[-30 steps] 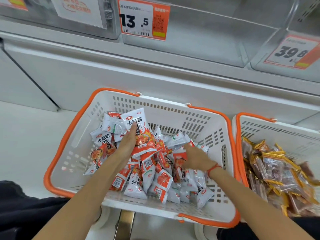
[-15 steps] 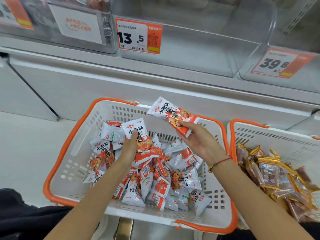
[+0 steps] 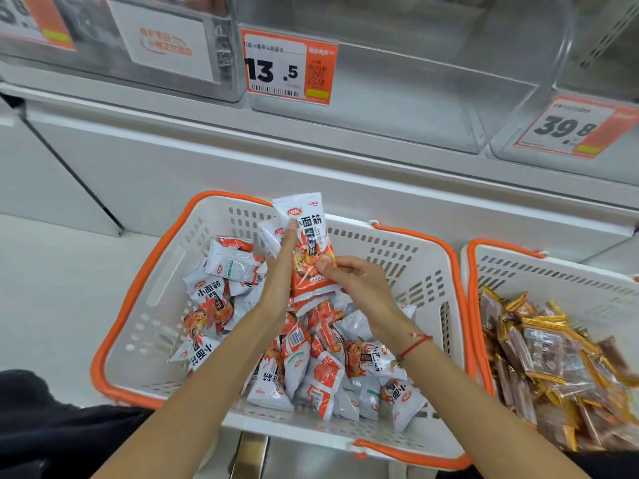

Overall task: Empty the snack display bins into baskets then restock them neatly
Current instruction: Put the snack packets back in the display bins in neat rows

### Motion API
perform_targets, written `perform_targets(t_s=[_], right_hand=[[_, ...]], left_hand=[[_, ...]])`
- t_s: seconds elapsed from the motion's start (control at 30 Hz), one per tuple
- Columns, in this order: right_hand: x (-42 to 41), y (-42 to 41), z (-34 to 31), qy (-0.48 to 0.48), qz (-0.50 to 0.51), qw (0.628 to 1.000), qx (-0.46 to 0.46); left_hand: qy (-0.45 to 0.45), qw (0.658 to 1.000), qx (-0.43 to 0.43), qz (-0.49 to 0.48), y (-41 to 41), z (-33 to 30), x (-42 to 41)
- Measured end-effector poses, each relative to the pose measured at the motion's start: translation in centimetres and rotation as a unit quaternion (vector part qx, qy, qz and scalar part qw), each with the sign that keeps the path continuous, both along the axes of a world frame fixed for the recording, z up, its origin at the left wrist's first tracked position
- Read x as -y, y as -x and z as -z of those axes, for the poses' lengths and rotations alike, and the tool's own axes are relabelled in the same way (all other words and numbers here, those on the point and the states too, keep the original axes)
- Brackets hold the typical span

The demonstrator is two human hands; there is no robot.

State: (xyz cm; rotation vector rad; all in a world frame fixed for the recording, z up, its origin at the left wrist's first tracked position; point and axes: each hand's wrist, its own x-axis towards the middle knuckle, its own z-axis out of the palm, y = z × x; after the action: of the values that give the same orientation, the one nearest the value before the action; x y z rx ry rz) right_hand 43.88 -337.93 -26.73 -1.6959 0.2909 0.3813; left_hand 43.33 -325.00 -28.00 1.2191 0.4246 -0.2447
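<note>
A white basket with an orange rim point(image 3: 145, 271) holds several red-and-white snack packets point(image 3: 311, 371). Above its middle, my left hand point(image 3: 278, 281) and my right hand point(image 3: 356, 281) hold a small upright stack of these packets point(image 3: 311, 247) between them. The left hand's thumb lies along the front packet; the right hand pinches the stack's lower right side. On the shelf above is a clear display bin point(image 3: 397, 98) with a 13.5 price tag point(image 3: 288, 65); nothing shows inside it.
A second white basket point(image 3: 553, 267) at the right holds several gold-edged brown snack packets point(image 3: 553, 357). Another clear bin with a 39.8 tag point(image 3: 574, 127) sits at the upper right. More bins point(image 3: 166, 46) line the shelf at the left. Pale floor lies left of the basket.
My right hand brought the packet it had lifted over to the left hand. The left hand rose with its packets, and both hands now hold them together as one stack.
</note>
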Motion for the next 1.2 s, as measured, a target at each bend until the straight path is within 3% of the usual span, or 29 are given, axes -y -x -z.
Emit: perform_targets(t_s=[0.2,0.3,0.4,0.5,0.6,0.7,0.87,0.93,1.03,1.07,1.17,1.2], right_hand=[[1.0,-0.2,-0.9,0.133,-0.142,0.976,0.096],[1.3,-0.3,-2.5,0.179,-0.186,0.963,0.079],[1.5,-0.9,-4.4,0.11,-0.188,0.975,0.039],[1.0,-1.3,-7.2,0.016,-0.223,0.974,0.044],[0.5,-1.8,-9.9,0.037,-0.239,0.963,0.122],[0.0,-2.3,-12.9,0.029,-0.221,0.954,0.198],[-1.7,-3.9,-16.3,-0.043,-0.18,0.946,0.267],[-2.4,-5.1,-17.3,-0.092,-0.139,0.952,0.255],[-2.7,-6.9,-19.7,-0.165,-0.119,0.96,0.194],[-2.6,-7.6,-20.5,-0.184,-0.121,0.959,0.176],[-2.1,-10.0,-23.4,-0.211,-0.123,0.958,0.152],[-2.0,-11.0,-24.3,-0.205,-0.125,0.958,0.155]], left_hand=[[-0.094,0.995,0.027,-0.005,0.0,-1.0,-0.2],[-0.129,0.991,-0.015,-0.011,0.2,-1.7,0.0],[-0.14,0.99,0.008,-0.011,0.2,-3.2,0.2],[-0.129,0.986,0.106,0.006,-0.2,-6.1,0.5],[-0.106,0.978,0.178,0.014,-1.0,-8.6,-0.1],[-0.083,0.978,0.193,0.01,-2.6,-11.2,-1.1],[-0.162,0.946,0.281,0.03,-5.4,-17.0,-2.3],[-0.231,0.916,0.328,0.016,-7.0,-19.5,-2.8],[-0.375,0.834,0.403,-0.041,-10.1,-21.1,-5.5],[-0.432,0.794,0.423,-0.071,-11.0,-21.4,-7.0],[-0.628,0.623,0.444,-0.139,-13.6,-21.0,-10.9],[-0.669,0.586,0.437,-0.135,-14.9,-20.5,-11.8]])
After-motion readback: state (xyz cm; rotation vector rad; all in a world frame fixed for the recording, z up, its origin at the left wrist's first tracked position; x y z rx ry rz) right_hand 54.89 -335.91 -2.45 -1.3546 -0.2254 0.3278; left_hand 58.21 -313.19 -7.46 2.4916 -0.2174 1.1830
